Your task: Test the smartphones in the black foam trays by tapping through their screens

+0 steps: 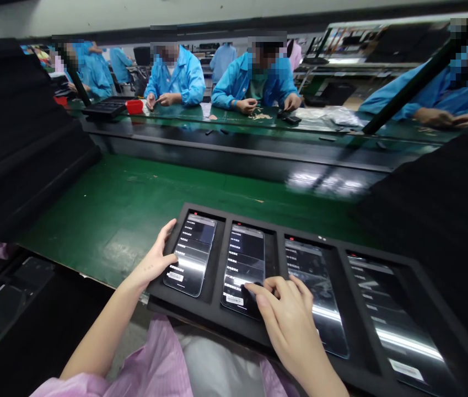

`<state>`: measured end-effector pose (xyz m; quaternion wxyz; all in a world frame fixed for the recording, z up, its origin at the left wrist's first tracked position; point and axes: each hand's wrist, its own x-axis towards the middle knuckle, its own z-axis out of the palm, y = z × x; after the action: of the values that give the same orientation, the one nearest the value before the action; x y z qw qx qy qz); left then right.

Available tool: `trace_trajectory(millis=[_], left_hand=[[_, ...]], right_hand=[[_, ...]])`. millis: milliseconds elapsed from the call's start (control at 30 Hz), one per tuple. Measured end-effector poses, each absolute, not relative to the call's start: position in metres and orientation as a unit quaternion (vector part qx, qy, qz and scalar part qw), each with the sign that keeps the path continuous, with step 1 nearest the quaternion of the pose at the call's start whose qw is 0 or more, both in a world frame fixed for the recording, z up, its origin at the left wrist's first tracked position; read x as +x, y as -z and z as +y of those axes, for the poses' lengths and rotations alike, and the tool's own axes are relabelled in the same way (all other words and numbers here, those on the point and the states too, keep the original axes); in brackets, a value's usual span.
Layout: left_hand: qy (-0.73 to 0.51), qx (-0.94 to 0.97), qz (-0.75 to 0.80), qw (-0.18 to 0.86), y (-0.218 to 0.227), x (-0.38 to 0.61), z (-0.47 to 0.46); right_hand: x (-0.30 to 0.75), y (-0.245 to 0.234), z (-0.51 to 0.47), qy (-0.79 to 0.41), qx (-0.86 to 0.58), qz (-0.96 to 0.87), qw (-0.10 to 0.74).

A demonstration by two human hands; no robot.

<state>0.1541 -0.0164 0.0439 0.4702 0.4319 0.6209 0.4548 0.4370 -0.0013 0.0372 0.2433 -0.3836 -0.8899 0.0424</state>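
Observation:
A black foam tray [277,229] lies in front of me with several smartphones face up in its slots, their screens lit with menu text. My left hand [157,259] rests on the tray's left edge, its thumb touching the leftmost phone [192,251]; its fingers are spread. My right hand [285,314] has its fingers curled, and its index fingertip presses the lower screen of the second phone [245,264]. A third phone [316,286] and a fourth phone [386,314] lie to the right, untouched.
The tray sits on a green conveyor belt [134,198]. Black foam trays are stacked at the left [14,138] and right [444,209]. More phones lie in a tray at lower left [2,298]. Across the belt, several people in blue coats work at a bench with a red bin [134,106].

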Motion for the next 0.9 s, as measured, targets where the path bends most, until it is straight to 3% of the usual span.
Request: trace_trajectory(millis=[300,633,800,900], left_hand=[[-0.449,0.419,0.648,0.45,-0.047,0.157,-0.014],[-0.44,0.414,0.668,0.434,-0.047,0.159,-0.012],[-0.423,0.448,0.682,0.394,-0.04,0.15,-0.01],[-0.409,0.466,0.687,0.379,-0.036,0.145,-0.01]], right_hand=[[0.432,-0.04,-0.004,-0.01,-0.415,-0.88,0.23],[0.503,-0.041,-0.004,0.023,-0.515,-0.791,0.33],[0.509,-0.041,-0.01,0.012,-0.549,-0.792,0.267],[0.519,-0.043,-0.012,0.036,-0.568,-0.772,0.283]])
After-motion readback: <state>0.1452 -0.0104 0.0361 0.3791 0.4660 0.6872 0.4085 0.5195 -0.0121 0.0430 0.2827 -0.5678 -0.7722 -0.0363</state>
